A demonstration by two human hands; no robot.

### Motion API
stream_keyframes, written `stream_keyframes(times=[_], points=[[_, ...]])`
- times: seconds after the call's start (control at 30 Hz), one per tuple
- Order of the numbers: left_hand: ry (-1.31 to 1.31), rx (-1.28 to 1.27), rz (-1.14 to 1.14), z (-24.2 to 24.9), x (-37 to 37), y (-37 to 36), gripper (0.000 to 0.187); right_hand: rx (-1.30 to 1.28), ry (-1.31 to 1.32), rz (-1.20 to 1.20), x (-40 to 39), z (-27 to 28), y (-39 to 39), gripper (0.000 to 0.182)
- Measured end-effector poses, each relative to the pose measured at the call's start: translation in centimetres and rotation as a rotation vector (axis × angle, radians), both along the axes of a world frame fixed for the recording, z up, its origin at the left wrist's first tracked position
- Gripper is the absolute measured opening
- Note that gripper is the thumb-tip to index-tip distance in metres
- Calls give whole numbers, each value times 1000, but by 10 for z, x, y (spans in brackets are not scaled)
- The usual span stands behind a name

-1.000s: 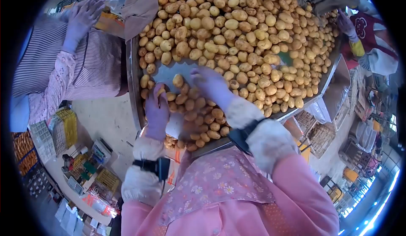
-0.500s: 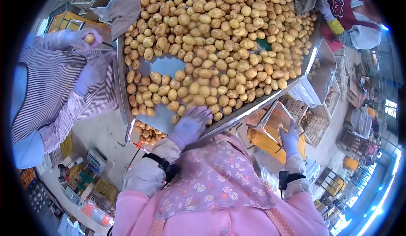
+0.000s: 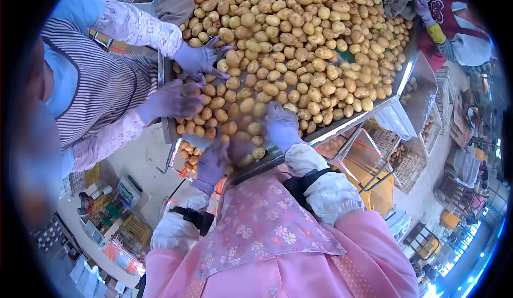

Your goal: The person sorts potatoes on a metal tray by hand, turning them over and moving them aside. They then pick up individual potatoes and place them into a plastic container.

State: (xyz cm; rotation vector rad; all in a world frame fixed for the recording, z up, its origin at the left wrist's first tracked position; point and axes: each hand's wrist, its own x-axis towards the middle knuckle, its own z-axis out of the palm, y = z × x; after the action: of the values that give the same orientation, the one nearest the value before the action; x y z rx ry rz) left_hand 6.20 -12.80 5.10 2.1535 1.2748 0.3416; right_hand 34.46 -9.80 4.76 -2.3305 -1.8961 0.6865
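Observation:
A heap of yellow-brown potatoes covers a metal sorting table. My right hand, in a pale purple glove, reaches over the table's front edge. Its extended fingers rest among potatoes at the near side of the heap. My left hand, gloved alike, is at the table's front left edge. Motion smears its fingers, so I cannot make out their pose or whether anything is in them. Between my hands, several potatoes lie near the edge, partly blurred.
On the left, a co-worker in a striped apron has two gloved hands over the potatoes. Another person's gloved hand is at the far right by a grey cloth. Crates stand below right; more potatoes show below the table's left corner.
My right hand has come from beside the table onto the potatoes. My left hand has drawn back left to the edge. The left co-worker's hands have moved onto the heap.

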Motion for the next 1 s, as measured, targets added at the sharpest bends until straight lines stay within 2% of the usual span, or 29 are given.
stream_keyframes(times=[0.03,0.1,0.13,0.2,0.23,0.33,0.4,0.43,0.47,0.5,0.53,0.57,0.6,0.67,0.7,0.77,0.83,0.87,0.9,0.93,0.97,1.0], points=[[16,81,50,-7,-1,8,38,1,-1,0,2,-4,1,30],[40,108,123,-7,12,40,42,-89,218,-152,2,-11,6,33],[61,134,194,-8,18,53,46,-89,220,-157,3,-8,6,33],[161,50,187,-11,24,60,49,-167,-47,139,4,3,4,36],[261,-33,178,-11,27,62,52,-165,-48,130,2,4,4,36],[300,-11,127,-27,20,61,57,-176,-152,196,5,9,3,41],[324,-59,120,-24,13,57,57,319,261,78,23,22,-15,34],[314,-106,103,-19,8,52,58,265,292,15,35,46,-29,36],[303,-154,88,-16,3,45,58,498,227,-34,48,45,-56,38],[304,-162,94,-21,-6,35,58,387,296,-181,67,54,-85,41],[244,-74,77,-31,-15,25,58,251,408,-525,87,34,-128,39],[181,18,61,-37,-21,16,58,274,365,-616,110,47,-161,41],[177,16,72,-33,-23,6,58,194,311,-585,120,46,-170,47],[99,103,89,-16,-20,-15,57,73,-361,-481,183,32,-256,54],[66,67,135,-9,-17,-30,56,79,-353,-455,181,39,-245,54],[55,54,135,0,-19,-65,55,324,-335,-340,166,50,-215,62],[12,4,142,8,-28,-102,47,412,-213,-75,130,42,-155,64],[26,19,189,9,-38,-125,47,387,117,-98,111,15,-131,66],[39,-16,260,8,-49,-154,43,348,72,66,82,21,-96,67],[50,-50,335,8,-61,-185,39,349,111,119,58,0,-78,71],[84,-83,413,11,-72,-216,37,-39,-62,102,20,29,-54,76],[114,-114,495,12,-83,-248,35,-18,-53,158,6,13,-47,76]])
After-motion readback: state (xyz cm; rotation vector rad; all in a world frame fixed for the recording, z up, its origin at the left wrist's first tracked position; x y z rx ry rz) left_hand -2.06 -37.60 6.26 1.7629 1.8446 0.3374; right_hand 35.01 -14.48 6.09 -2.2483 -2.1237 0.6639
